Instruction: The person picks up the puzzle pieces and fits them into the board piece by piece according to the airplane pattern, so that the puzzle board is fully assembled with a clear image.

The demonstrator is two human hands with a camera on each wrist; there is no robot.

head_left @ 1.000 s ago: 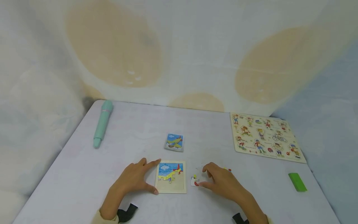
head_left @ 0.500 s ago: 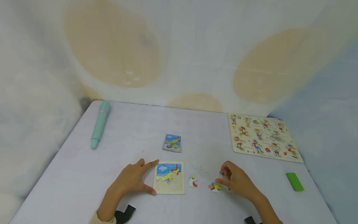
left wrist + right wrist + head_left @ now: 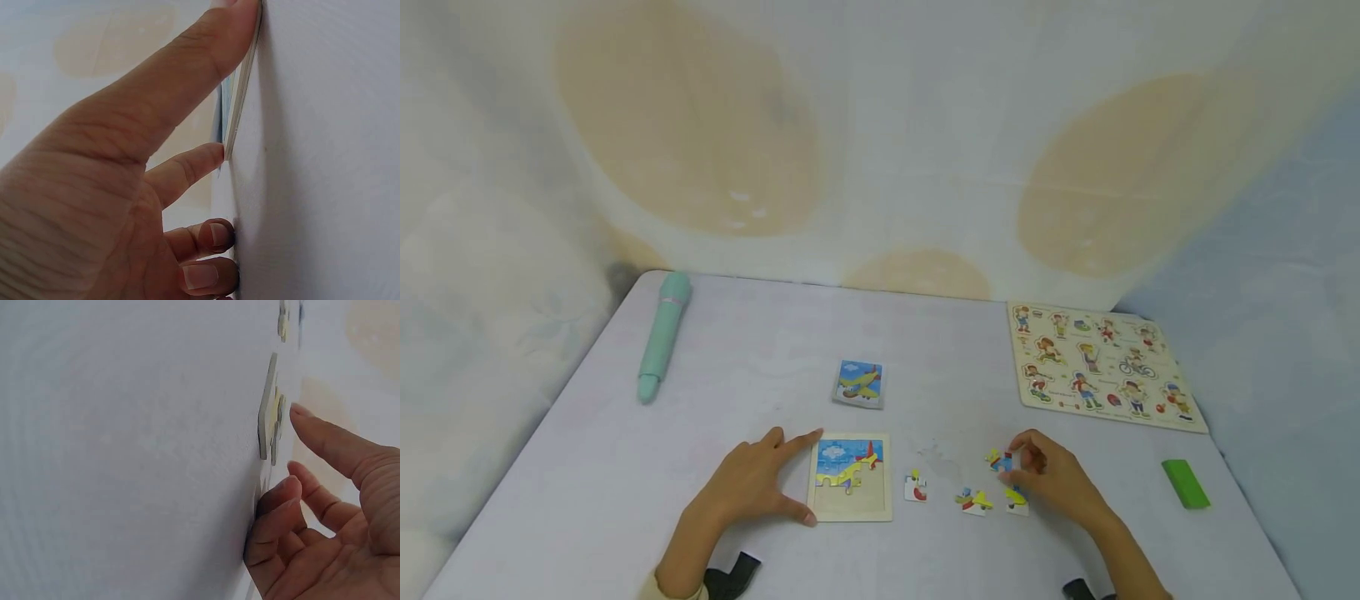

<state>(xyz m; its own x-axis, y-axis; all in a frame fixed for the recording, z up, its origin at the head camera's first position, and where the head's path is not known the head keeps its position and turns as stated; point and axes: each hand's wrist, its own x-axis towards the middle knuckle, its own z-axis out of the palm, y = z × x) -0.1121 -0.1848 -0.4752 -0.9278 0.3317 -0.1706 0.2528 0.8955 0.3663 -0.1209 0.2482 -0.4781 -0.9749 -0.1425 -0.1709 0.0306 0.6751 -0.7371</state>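
Note:
In the head view, a small wooden puzzle board [image 3: 852, 510] lies near the front middle of the table, its upper part filled with blue sky and yellow plane pieces. My left hand [image 3: 747, 479] rests at its left side, index finger at the far corner and thumb at the near corner, both stretched out. Loose jigsaw pieces lie to the right: one white and red piece [image 3: 915, 487], a yellow cluster [image 3: 973, 502], a yellow piece [image 3: 1017, 502] and blue-yellow pieces [image 3: 997, 461]. Over these last hovers my right hand [image 3: 1051, 475], fingers loosely bent, thumb apart from them in the right wrist view.
Beyond the board is a small plane picture card [image 3: 859, 384]. A teal microphone-shaped object [image 3: 662, 337] lies at the far left. At the back right is a board of cartoon children [image 3: 1105, 367], with a green block [image 3: 1185, 484] in front of it.
My right hand has moved right, from beside the white and red piece to the farther pieces, uncovering the yellow ones. My left hand keeps its place at the board.

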